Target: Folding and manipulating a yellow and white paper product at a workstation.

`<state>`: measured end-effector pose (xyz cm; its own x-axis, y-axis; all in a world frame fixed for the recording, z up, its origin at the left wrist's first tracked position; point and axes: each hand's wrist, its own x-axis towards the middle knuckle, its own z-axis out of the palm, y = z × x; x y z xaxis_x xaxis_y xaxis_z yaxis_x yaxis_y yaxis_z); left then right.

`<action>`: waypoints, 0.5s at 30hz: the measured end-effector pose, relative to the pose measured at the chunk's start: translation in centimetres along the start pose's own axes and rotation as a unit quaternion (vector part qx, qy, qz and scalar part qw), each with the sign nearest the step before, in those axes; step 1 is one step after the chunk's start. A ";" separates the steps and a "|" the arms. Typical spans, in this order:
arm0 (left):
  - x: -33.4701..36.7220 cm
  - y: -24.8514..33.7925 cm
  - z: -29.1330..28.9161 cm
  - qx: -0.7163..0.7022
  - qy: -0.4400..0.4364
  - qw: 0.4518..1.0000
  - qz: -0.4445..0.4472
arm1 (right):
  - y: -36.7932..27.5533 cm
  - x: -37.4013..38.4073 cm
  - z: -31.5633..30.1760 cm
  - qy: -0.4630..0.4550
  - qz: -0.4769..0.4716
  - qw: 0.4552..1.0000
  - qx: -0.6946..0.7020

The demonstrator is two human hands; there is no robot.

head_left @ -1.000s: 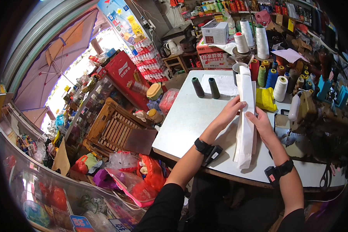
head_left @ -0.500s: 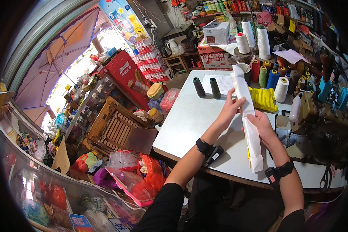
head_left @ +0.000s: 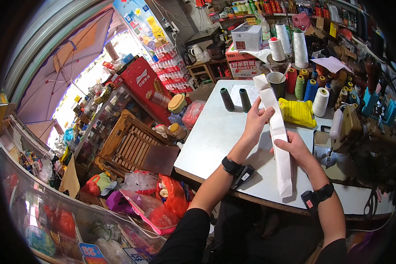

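A long, narrow white strip [head_left: 282,169], folded flat, slants over the white tabletop; whether it is paper or cloth I cannot tell. My left hand [head_left: 256,122] pinches its left edge in the upper half, thumb on top. Lower down, my right hand [head_left: 296,147] grips the right edge, thumb across the front and fingers behind. Just beyond my left hand stand two dark green thread cones [head_left: 226,99]. A folded yellow cloth [head_left: 297,113] lies to the right of the strip, near a grey mug [head_left: 276,78].
The white table [head_left: 207,143] carries a sewing machine [head_left: 354,130] on the right. Behind it stand coloured thread spools [head_left: 309,90] and tall white cones [head_left: 300,50]. Black scissors [head_left: 371,202] hang at the front right edge. A wooden chair [head_left: 127,141] and plastic bags [head_left: 171,196] are at left.
The strip has shifted slightly left and turned its broad face up; the yellow edge along its lower left side no longer shows. Both hands moved a little with it and kept their grip.
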<state>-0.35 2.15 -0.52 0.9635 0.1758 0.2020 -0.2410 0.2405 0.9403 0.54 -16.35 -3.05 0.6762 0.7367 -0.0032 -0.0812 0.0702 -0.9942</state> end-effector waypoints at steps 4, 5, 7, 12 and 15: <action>-0.2 0.2 -0.1 -0.007 0.055 0.998 0.006 | -1.2 -0.6 0.5 -0.022 0.033 0.998 0.045; -0.1 0.2 -0.1 -0.007 0.054 0.998 0.007 | -1.2 -0.6 0.5 -0.022 0.024 0.998 0.051; -0.1 0.3 -0.1 -0.024 0.059 0.998 0.014 | -1.6 -0.7 0.7 -0.022 0.013 0.998 0.049; 0.0 0.2 0.2 -0.037 0.096 0.994 0.020 | -1.5 -0.7 0.5 -0.051 0.000 0.998 0.044; 0.6 -0.7 -1.3 -0.040 0.054 0.998 0.001 | -2.3 -1.0 1.3 -0.056 0.025 0.997 0.056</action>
<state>0.25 3.35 -1.39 0.9460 0.2772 0.1680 -0.2549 0.3158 0.9140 -0.92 -16.42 -0.58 0.5834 0.8115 -0.0339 -0.1974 0.1012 -0.9751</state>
